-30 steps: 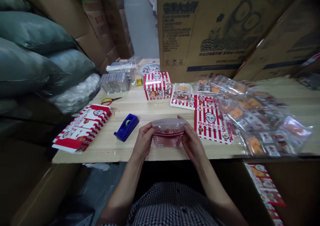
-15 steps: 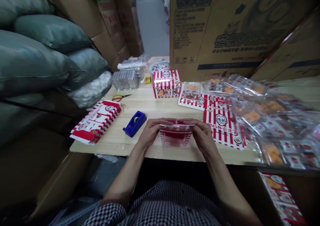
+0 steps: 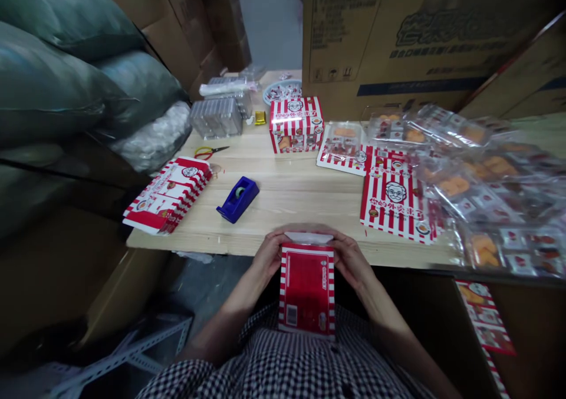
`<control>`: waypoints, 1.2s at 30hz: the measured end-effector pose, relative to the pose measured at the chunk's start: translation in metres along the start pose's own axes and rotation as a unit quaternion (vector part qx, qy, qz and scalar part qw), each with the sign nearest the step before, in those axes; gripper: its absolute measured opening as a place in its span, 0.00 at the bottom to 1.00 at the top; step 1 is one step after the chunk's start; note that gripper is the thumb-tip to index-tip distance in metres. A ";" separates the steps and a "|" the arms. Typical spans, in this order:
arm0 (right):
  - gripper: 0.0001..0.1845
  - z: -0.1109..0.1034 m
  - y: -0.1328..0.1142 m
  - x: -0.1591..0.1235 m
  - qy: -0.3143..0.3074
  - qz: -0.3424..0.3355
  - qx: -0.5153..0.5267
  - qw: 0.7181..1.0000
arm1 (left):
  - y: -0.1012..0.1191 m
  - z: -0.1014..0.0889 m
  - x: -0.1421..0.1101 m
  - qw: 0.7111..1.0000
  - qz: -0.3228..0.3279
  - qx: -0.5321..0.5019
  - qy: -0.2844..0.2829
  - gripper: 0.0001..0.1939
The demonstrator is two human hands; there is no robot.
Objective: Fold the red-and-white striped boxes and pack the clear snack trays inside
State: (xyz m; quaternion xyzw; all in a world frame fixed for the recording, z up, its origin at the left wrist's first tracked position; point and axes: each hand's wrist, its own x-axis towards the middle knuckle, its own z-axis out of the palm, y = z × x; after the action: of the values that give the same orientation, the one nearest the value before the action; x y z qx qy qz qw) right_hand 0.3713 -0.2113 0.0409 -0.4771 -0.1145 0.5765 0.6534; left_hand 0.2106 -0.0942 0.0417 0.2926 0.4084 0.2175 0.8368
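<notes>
A red and white striped carton is held between my two hands at the table's front edge, its red printed panel facing up and a white flap at its far end. My left hand grips the flap end from the left, and my right hand grips it from the right. The fingertips lie partly behind the flap. Ahead and to the left stands a blue tape dispenser. An assembled box with the same stripes sits farther back.
Stacked flat cartons lie left, near scissors. On the right are more flat cartons and several clear packs. Clear plastic cases and a bowl of small packets stand behind. A large cardboard box backs the table.
The carton has come toward my body and tilted, so its red panel now shows in full. Both hands have moved with it, and the view has shifted downward.
</notes>
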 end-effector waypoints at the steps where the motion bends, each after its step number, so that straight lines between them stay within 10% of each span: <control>1: 0.14 -0.001 0.005 -0.003 -0.008 0.003 0.001 1.000 | -0.005 -0.003 -0.001 1.000 0.000 -0.004 0.000 0.16; 18: 0.13 -0.023 0.029 -0.001 -0.043 -0.067 -0.167 0.983 | -0.017 -0.041 -0.021 0.984 0.076 0.125 -0.103 0.16; 36: 0.15 -0.022 -0.007 0.022 -0.156 -0.026 -0.284 0.946 | 0.033 -0.034 0.009 0.909 0.076 0.329 -0.242 0.14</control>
State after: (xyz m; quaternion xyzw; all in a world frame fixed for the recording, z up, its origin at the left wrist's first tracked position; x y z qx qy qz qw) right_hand 0.3984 -0.2023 0.0257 -0.5437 -0.3864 0.5703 0.4794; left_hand 0.1837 -0.0542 0.0419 0.6252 0.2182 0.0557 0.7472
